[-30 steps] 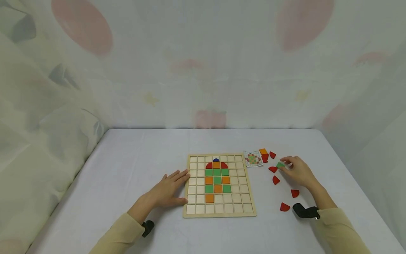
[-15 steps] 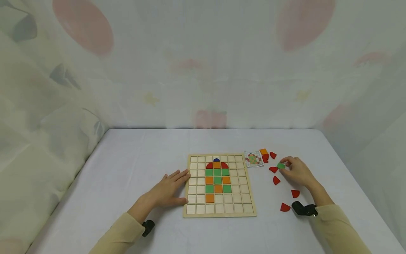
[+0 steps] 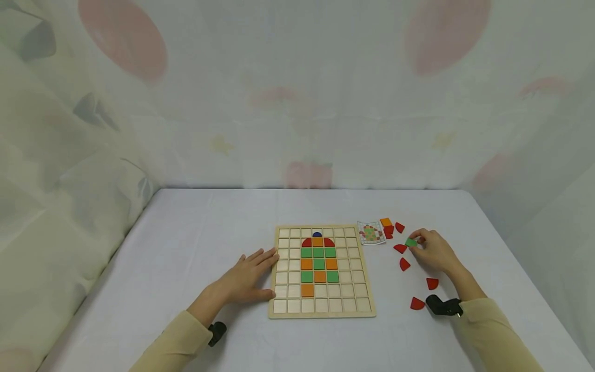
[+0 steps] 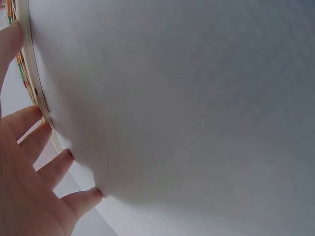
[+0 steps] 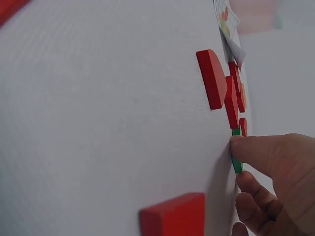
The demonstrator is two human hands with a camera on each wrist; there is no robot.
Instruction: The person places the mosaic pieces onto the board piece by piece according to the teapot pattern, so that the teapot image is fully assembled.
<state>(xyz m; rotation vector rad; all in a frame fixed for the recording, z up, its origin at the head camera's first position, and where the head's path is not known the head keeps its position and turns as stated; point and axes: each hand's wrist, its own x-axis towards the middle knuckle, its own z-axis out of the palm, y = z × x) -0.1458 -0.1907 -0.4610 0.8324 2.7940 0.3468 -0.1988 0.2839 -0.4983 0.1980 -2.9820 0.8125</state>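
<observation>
In the head view my right hand pinches a green square tile between thumb and fingers, low over the cloth. The right wrist view shows the thumb on the edge of this green tile. My left hand rests with spread, straight fingers against the left side of a wooden grid board. On the board, green and orange squares form a column, with red quarter-round pieces and a blue half-round piece at its top. One orange square sits lowest.
A printed pattern card lies at the board's upper right corner. Beside it are an orange square and several loose red quarter-round pieces, scattered down toward the right wrist. White cloth covers the table; fabric walls surround it.
Very little differs. The right wrist and forearm have shifted slightly left, while the hand stays at the green tile. The left hand and the board's pieces have not moved.
</observation>
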